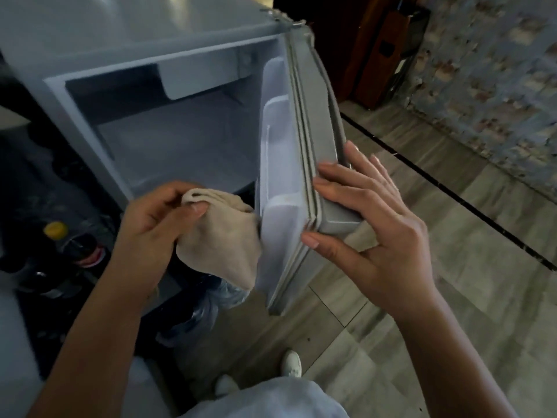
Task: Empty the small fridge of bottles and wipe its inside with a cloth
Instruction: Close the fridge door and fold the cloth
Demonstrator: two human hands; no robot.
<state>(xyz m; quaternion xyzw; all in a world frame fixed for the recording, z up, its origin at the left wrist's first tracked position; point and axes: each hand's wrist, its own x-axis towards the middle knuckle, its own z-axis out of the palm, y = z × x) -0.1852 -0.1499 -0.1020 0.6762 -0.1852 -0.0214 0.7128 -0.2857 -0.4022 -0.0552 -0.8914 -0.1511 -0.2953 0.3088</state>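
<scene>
The small grey fridge (pixel 90 64) stands open in front of me, and no bottles show in its pale inside (pixel 180 140). Its door (pixel 304 164) swings out to the right, with white shelves on its inner face. My left hand (pixel 153 227) is shut on a beige cloth (pixel 223 239), which touches the lower inner side of the door. My right hand (pixel 370 224) grips the door's outer edge, thumb on the seal side and fingers spread over the outside.
Dark bottles (pixel 81 248), one with a yellow cap, stand at the left beside the fridge. Clear plastic bottles (pixel 211 306) lie on the floor below the door. Tiled floor (pixel 452 267) stretches right toward a patterned wall. My white shoes (pixel 291 363) show at the bottom.
</scene>
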